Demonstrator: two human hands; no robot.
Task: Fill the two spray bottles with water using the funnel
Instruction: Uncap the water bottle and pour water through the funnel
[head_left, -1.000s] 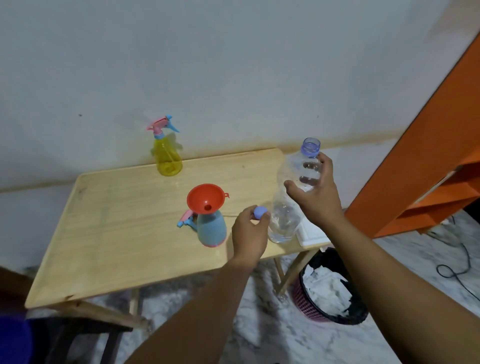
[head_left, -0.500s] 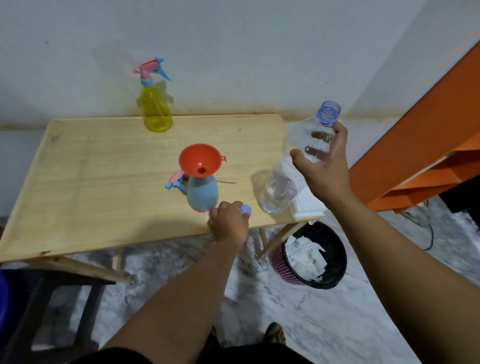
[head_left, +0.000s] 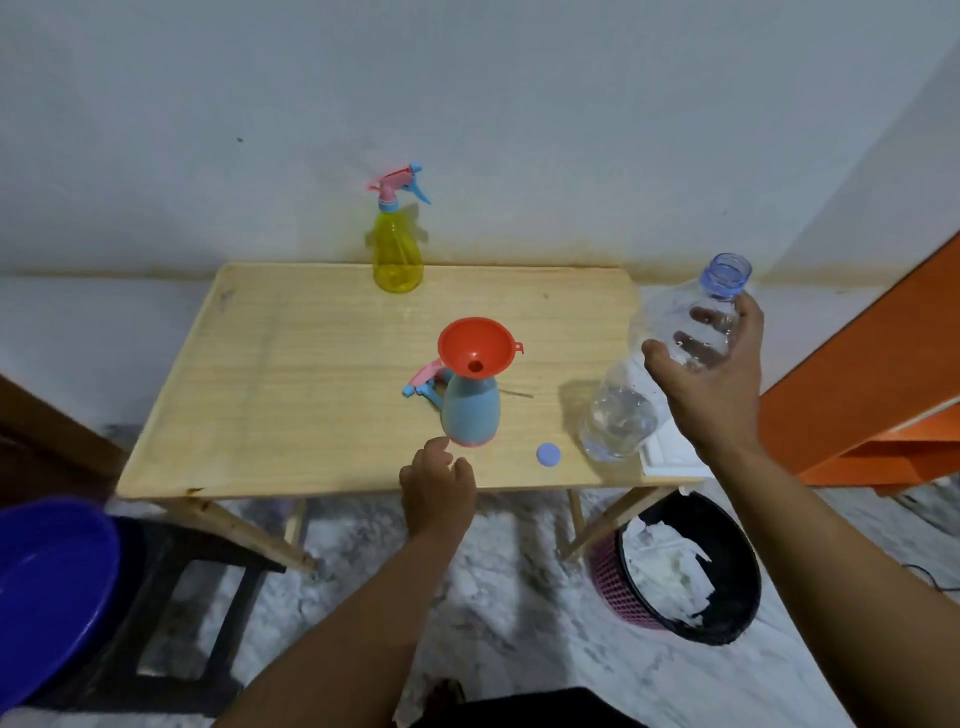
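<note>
Bare bench (head_left: 291, 395) lies left of the blue spray bottle (head_left: 471, 410); right of it, a cap (head_left: 548, 454) and the held water bottle (head_left: 654, 374) crowd the edge.

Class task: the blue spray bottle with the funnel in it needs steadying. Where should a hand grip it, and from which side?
Probably around the blue spray bottle at its wide lower belly, from the near side: the funnel fills its neck and the removed trigger head lies behind-left.
</note>
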